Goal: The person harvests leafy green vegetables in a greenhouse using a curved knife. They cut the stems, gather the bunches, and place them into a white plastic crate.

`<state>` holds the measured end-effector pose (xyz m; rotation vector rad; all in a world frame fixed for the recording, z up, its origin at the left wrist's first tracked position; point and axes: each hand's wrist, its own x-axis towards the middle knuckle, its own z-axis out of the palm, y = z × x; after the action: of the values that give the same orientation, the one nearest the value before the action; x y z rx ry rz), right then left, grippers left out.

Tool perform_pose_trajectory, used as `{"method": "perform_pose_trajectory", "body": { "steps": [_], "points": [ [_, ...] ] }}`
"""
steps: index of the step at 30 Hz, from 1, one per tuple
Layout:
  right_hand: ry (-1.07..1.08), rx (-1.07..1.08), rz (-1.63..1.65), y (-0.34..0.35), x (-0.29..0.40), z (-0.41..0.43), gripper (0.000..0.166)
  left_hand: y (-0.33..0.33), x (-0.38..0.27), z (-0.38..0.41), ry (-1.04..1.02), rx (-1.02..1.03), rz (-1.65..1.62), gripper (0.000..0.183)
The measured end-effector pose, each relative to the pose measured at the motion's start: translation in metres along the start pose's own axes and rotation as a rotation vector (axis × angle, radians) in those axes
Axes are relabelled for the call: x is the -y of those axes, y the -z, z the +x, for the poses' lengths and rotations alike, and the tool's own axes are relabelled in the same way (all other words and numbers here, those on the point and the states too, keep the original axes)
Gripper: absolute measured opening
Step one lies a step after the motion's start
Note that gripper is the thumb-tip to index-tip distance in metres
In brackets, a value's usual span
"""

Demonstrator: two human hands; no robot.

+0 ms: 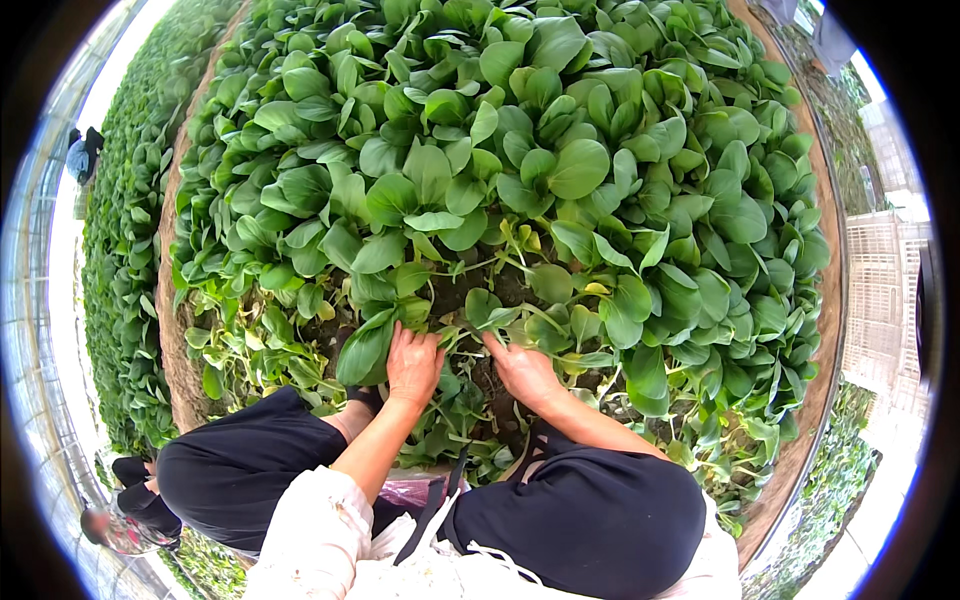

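Note:
My left hand (415, 364) is closed around the base of a pak choi plant (369, 349), whose broad dark-green leaves hang over to the left of my fingers. To its right, my right hand (527, 373) has its fingers curled in and its fingertips at a pale-green leaf (496, 321) low over the soil; the thumb is mostly hidden. A short gap of dark soil and loose leaves separates the hands. In front of them grows a dense bed of pak choi (525, 150). Cut-off leaves and stalks (450, 409) lie between my feet.
Yellowing leaves (289, 356) litter the ground on the left. Bare-soil edges (174, 330) border the bed, with another planted bed (124, 262) beyond. One person (127, 517) is at lower left, another (82, 156) at far left. Pale plastic crates (881, 277) stand at right.

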<state>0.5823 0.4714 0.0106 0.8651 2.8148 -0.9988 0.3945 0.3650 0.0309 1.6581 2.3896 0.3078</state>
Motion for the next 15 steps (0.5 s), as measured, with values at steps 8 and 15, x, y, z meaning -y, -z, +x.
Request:
{"method": "perform_pose_trajectory", "body": {
  "steps": [8,15],
  "points": [
    [0.080,0.108,-0.095,0.015,-0.005,-0.015,0.056,0.015,0.010,0.005,0.137,0.124,-0.126,0.015],
    [-0.205,-0.091,0.847,0.040,-0.015,-0.020,0.055,0.062,0.000,0.026,0.364,0.479,-1.032,0.022]
  ]
}}
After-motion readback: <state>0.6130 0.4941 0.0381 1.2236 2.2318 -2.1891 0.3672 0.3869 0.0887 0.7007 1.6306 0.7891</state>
